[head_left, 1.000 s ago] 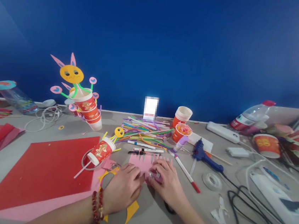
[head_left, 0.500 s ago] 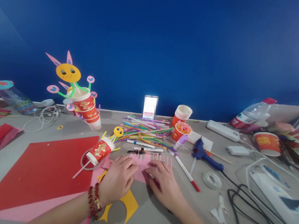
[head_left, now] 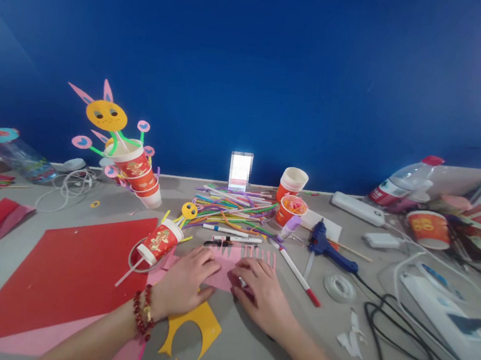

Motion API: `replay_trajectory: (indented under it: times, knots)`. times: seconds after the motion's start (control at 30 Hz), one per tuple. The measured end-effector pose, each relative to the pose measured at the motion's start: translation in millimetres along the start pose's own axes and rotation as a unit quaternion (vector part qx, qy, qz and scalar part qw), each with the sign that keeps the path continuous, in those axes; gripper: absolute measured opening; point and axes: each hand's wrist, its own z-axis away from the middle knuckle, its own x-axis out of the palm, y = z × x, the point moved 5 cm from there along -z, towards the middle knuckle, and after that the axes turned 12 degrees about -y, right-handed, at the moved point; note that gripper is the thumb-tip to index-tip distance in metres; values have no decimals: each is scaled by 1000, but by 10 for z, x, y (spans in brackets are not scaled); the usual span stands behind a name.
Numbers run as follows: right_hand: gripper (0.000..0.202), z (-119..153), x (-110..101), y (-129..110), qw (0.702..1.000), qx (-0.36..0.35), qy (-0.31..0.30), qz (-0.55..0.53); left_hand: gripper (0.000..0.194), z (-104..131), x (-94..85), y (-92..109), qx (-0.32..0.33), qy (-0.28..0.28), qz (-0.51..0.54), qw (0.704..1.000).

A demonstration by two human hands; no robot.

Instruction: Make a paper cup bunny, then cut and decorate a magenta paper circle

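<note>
A strip of pink foam paper (head_left: 225, 274) with a fringe of cut teeth along its far edge lies flat on the desk. My left hand (head_left: 187, 280) rests over its left end, fingers laid out and thumb apart. On its right end lies my right hand (head_left: 261, 291), fingers spread and slightly bent; a small pale thing shows beside its index finger, too small to name. Under and below my left hand is a yellow sheet (head_left: 207, 328) with round holes cut out. A red paper cup (head_left: 160, 241) with a straw and a yellow smiley lies tilted beside my left hand.
Pens (head_left: 230, 232) and a heap of pipe cleaners (head_left: 233, 205) lie beyond the strip. At right are a red-capped marker (head_left: 301, 277), a blue glue gun (head_left: 330, 248), tape (head_left: 340, 288) and a black cord (head_left: 403, 349). Red sheets (head_left: 71, 271) and a rabbit-faced cup figure (head_left: 133, 163) are at left.
My left hand has shifted slightly left on the pink strip, its thumb lower and farther from the fingers. My right hand stays nearly in place. The whole view moved a little.
</note>
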Motion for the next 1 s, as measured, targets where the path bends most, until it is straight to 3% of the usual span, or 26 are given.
replay_trajectory:
  times: [0.17,0.43,0.57,0.67,0.77,0.83,0.9,0.93,1.0]
  knots:
    - [23,-4,11,4,1000,-2,-5,12,11,-22,70,-21,-2,-25,-12,1000]
    - [19,17,-10,-7,1000,-5,5,-1,5,-41,107,9,-6,9,-22,1000]
    - [16,19,-49,-21,999,-21,29,-18,6,-34,80,17,6,54,8,999]
    - [18,32,-106,-3,996,-39,66,-55,11,29,-64,60,13,126,65,990]
    - [18,75,-157,-25,988,-78,76,-105,25,122,-165,267,90,165,49,981]
    - [22,111,-170,-114,981,-126,44,-140,33,167,-50,538,220,113,-33,968]
    - [39,148,-168,-268,966,-187,-12,-176,35,193,219,781,334,22,-116,935]
    - [48,164,-162,-359,956,-219,-46,-193,30,170,353,848,342,-11,-134,930]
    - [61,197,-135,-534,928,-278,-120,-218,18,46,534,877,278,-49,-53,958]
